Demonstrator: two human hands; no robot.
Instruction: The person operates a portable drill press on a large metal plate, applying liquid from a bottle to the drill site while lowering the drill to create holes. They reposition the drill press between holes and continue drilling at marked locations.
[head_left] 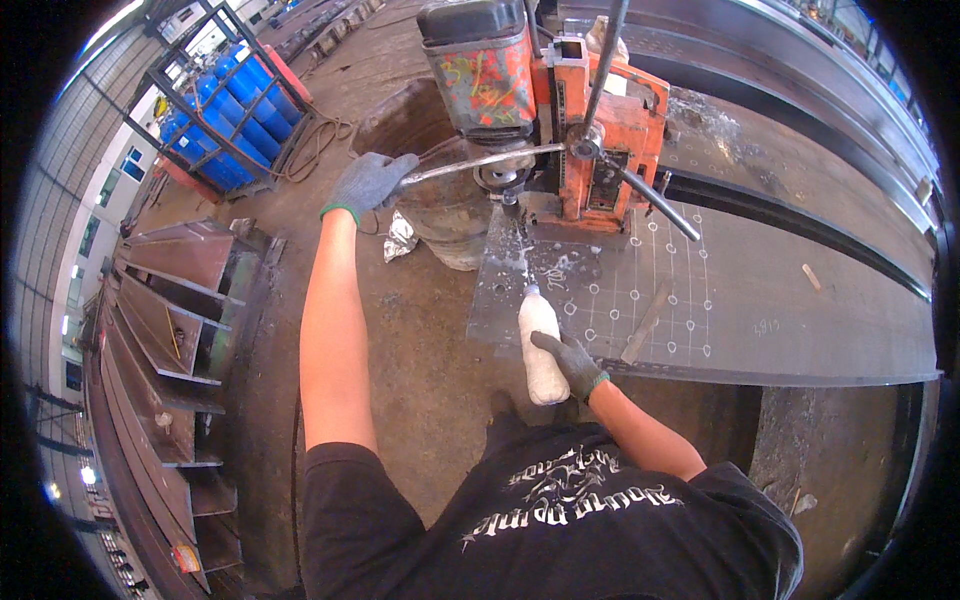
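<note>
My left hand (368, 186), in a grey glove, is closed around the end of a long metal lever (480, 162). That lever runs to the hub of an orange and grey magnetic drill (490, 85), which stands on a dark steel plate (780, 320). Below, my gloved right hand (570, 362) grips a plastic bottle (537, 318) of whitish liquid near its base. The bottle's nozzle points away from me, toward the plate's left end under the drill spindle (502, 180). White wet splashes mark the plate there. Whether the bit touches the steel I cannot tell.
Chalk circles and lines cover the plate's middle, where a flat strip (647, 325) lies. Behind the drill's left side stands a rusty drum (445, 225). Stacked steel sections (165, 330) fill the left side. Blue gas cylinders (235, 110) stand in a rack farther back.
</note>
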